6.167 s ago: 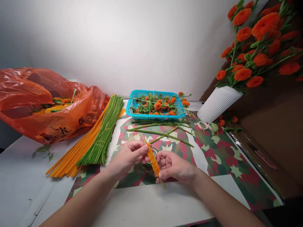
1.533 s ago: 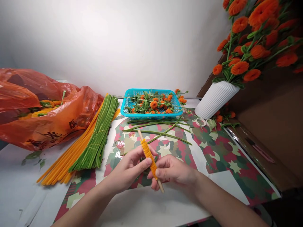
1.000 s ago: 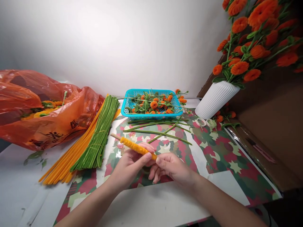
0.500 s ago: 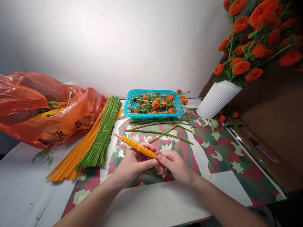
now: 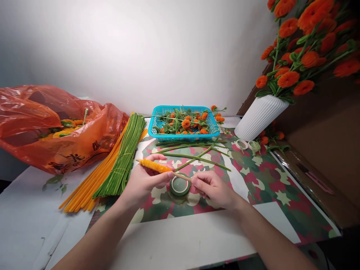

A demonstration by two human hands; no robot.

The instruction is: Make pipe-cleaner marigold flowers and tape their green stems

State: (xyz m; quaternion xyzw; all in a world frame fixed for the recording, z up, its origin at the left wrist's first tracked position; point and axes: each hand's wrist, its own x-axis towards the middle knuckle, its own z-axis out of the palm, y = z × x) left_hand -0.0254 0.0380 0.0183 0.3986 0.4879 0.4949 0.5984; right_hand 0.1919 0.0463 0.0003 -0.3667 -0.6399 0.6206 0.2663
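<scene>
My left hand point(image 5: 147, 178) is closed around a yellow-orange fuzzy coil point(image 5: 154, 165) wound on a thin wooden stick point(image 5: 182, 176). The stick's tip pokes out at the coil's left end, and a bare length of it runs to the right. Thumb and fingers of my right hand point(image 5: 209, 185) pinch the stick's right end. Below the bare stick, on the patterned sheet, lies a roll of green tape point(image 5: 180, 186). Several green stems point(image 5: 194, 156) lie behind the hands, some crossing.
Bundled green stems point(image 5: 120, 165) and orange stems point(image 5: 84, 187) lie left, beside an orange plastic bag point(image 5: 92, 146). A blue basket point(image 5: 182, 137) of flowers stands behind. A white vase point(image 5: 260, 116) and tape rings point(image 5: 242, 144) are right.
My left hand and the coil have moved left, away from my right hand, which has shifted slightly right. A bare length of stick now shows between them, and the green tape roll has come into view.
</scene>
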